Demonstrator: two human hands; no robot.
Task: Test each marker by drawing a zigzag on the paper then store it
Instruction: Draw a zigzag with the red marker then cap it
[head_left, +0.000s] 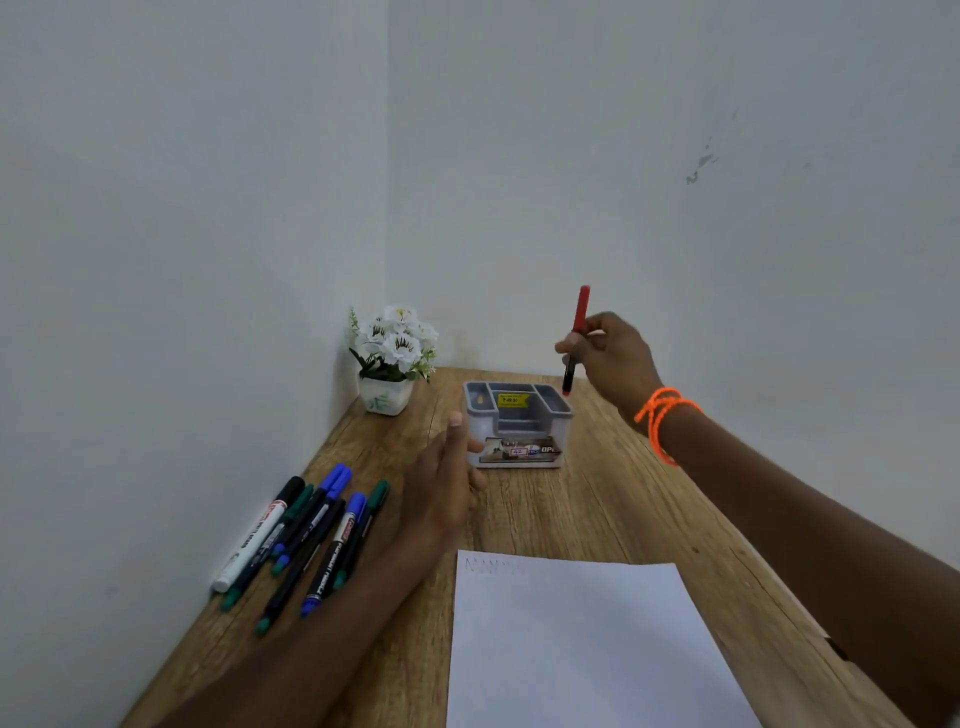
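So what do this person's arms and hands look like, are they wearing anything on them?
Both forearms are bare, with no sleeves in view and no gloves. The right wrist carries an orange cord bracelet, a bright thread looped round several times. The left hand and its wrist show nothing worn: no ring, watch or band can be seen. The right hand shows no ring either.

- At your 11 o'clock, a white pot (385, 398) of white flowers (397, 338) stands in the corner of the wooden counter (597, 509).
- Pale walls (675, 182) meet behind it; scuff marks at 1 o'clock.
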